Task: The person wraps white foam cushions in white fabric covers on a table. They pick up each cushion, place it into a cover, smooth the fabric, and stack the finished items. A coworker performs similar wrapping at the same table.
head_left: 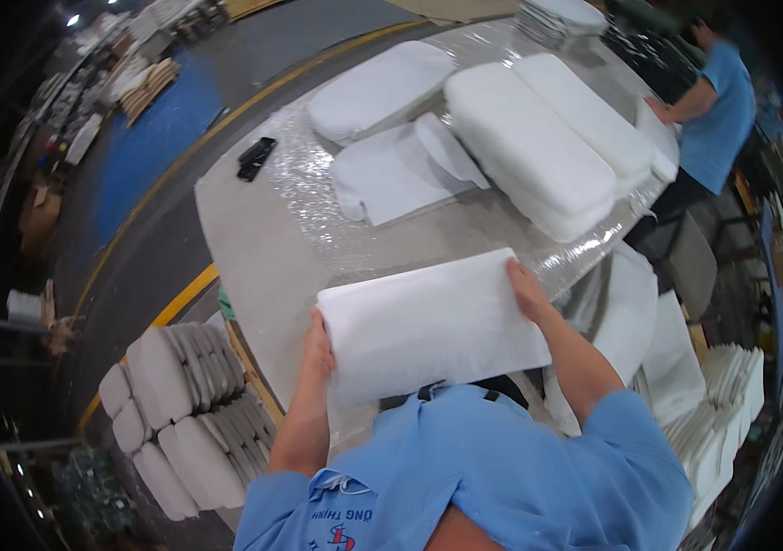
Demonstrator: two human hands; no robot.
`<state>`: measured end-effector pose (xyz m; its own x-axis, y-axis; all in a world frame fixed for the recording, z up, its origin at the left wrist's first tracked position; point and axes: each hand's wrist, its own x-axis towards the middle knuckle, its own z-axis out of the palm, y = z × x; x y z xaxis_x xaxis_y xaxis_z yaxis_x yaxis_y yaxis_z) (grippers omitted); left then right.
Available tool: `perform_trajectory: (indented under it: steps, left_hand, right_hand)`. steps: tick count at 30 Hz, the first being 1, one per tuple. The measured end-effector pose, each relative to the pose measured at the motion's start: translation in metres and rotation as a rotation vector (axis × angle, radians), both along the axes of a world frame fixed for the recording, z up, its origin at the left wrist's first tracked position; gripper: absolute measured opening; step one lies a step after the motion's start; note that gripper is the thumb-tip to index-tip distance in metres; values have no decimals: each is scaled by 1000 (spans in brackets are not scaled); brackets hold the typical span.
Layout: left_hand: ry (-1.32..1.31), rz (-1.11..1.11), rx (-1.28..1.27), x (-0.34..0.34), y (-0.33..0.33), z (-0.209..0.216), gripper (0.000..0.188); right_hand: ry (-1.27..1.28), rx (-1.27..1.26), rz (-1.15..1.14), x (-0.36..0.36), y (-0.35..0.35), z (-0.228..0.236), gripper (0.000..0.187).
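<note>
A white rectangular piece of padding (433,321), seemingly folded along its far edge, is held level in front of my body at the near side of the table. My left hand (320,344) grips its left edge, the fingers partly hidden underneath. At the far right corner, my right hand (526,292) has its fingers curled round the edge. Just beyond lies a loose white sheet with a curled flap (401,174). Thick white rounded pads are stacked past it, one pile (382,87) at the left and a taller pile (529,138) at the right.
Plastic film covers parts of the table (258,239), where a black phone-like object (256,159) lies. Grey pads (180,386) are stacked at the lower left. White sheets (722,413) stand piled at the right. A person in blue (717,119) works at the far right, near a chair (690,262).
</note>
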<state>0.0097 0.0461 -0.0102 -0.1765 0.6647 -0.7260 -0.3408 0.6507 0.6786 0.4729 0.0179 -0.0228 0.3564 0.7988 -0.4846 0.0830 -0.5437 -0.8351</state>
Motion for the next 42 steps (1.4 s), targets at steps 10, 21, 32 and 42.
perform_trajectory:
  steps: [10,21,32,42]
  left_hand:
    - [793,-60,278,-20,-30,0,25]
    - [1149,-245,359,-6,-17,-9,24]
    - [951,-272,325,1,-17,1,22]
    - [461,-21,289,0,-21,18,40]
  right_hand:
    - [-215,89,-161,3,-24,7,32]
    - [-505,89,-171,-3,-13,13,31]
    - [-285,43,-222,15,-4,-6,31]
    - [-65,-104,-274,23,-12,12,39]
